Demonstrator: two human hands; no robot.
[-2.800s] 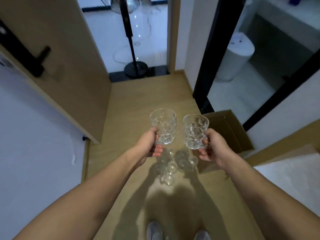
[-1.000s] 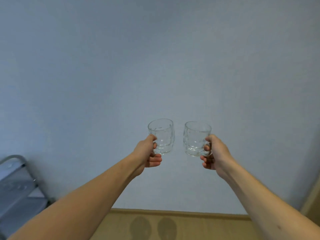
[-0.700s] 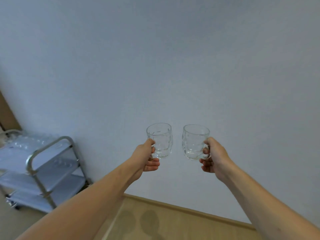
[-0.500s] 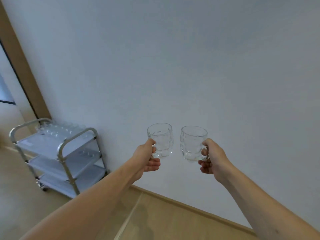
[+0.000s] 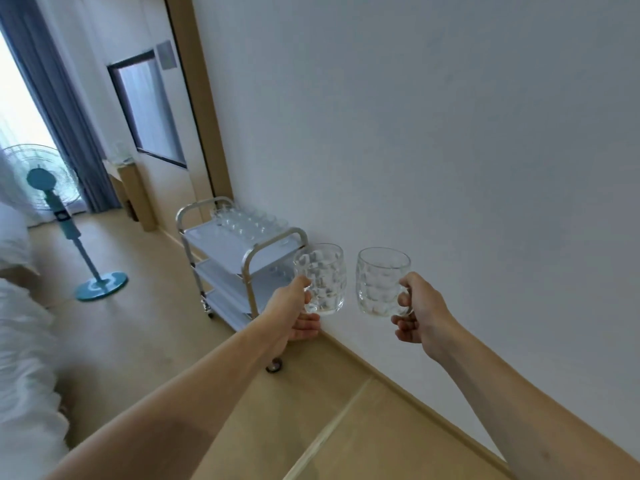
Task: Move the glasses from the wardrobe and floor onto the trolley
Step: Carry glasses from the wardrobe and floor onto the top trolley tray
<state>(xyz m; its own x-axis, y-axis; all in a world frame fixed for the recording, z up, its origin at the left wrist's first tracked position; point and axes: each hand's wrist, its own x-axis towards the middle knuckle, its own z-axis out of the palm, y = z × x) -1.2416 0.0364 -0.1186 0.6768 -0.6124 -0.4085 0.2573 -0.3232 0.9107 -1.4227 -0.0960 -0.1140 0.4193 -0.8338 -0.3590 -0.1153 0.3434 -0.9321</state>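
Bare light wooden floor (image 5: 145,341) lies open between the person and the three-shelf metal trolley with white trays (image 5: 242,268), which stands against the plain white wall (image 5: 433,150). Its top tray is crowded along the wall side with rows of clear glasses (image 5: 247,221) (the near strip of that tray looks bare). A curved steel handle bar (image 5: 277,242) arches over the near end. White bedding (image 5: 24,341) hems the left, and a teal standing fan (image 5: 74,237) stands well apart.
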